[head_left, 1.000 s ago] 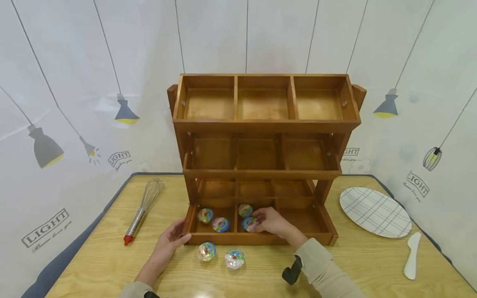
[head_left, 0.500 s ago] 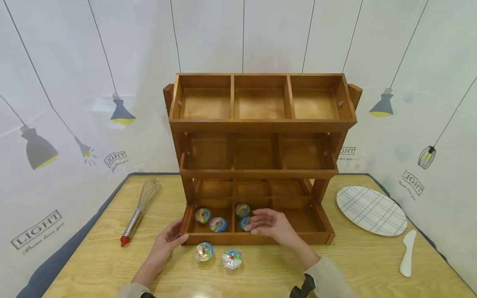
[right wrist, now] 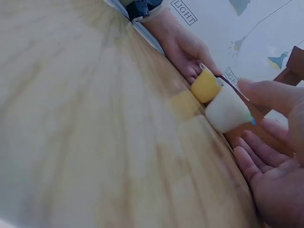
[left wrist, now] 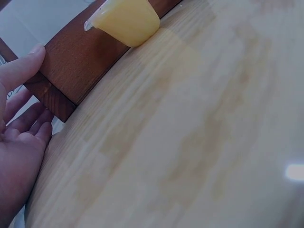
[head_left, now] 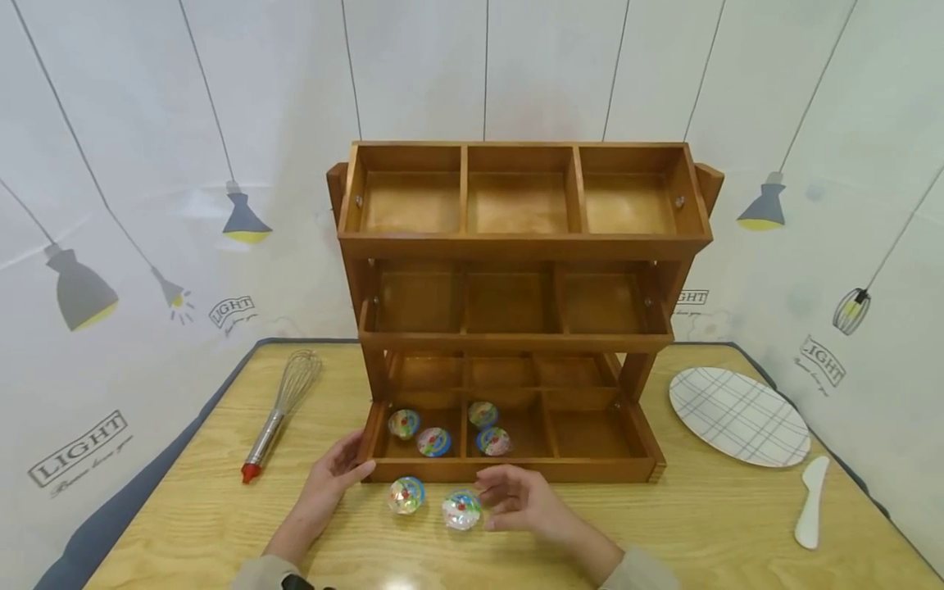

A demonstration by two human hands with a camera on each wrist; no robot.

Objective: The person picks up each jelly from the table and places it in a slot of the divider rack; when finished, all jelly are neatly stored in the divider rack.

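Note:
A three-tier wooden rack (head_left: 516, 471) stands on the table. My left hand (head_left: 324, 487) holds its lower left corner, thumb on the front board and fingers at the side. Just to the left of my right hand (head_left: 527, 501) sits a whitish jelly cup (head_left: 461, 510); the fingers are spread beside it, with a gap visible in the right wrist view. A yellow jelly cup (left wrist: 130, 21) stands further left, before the rack. In the bottom tier, two jelly cups (head_left: 433, 442) lie in the left compartment and two more jelly cups (head_left: 493, 442) in the middle one.
A whisk (head_left: 283, 410) with a red-tipped handle lies on the left of the table. To the right are a checked oval plate (head_left: 740, 416) and a white spreader knife (head_left: 811, 504). A printed cloth (head_left: 147, 328) hangs around the table's back and sides.
My right hand has let go of a jelly cup in the middle bottom compartment and come down and forward to the whitish cup on the table. The left hand stays at the rack's corner.

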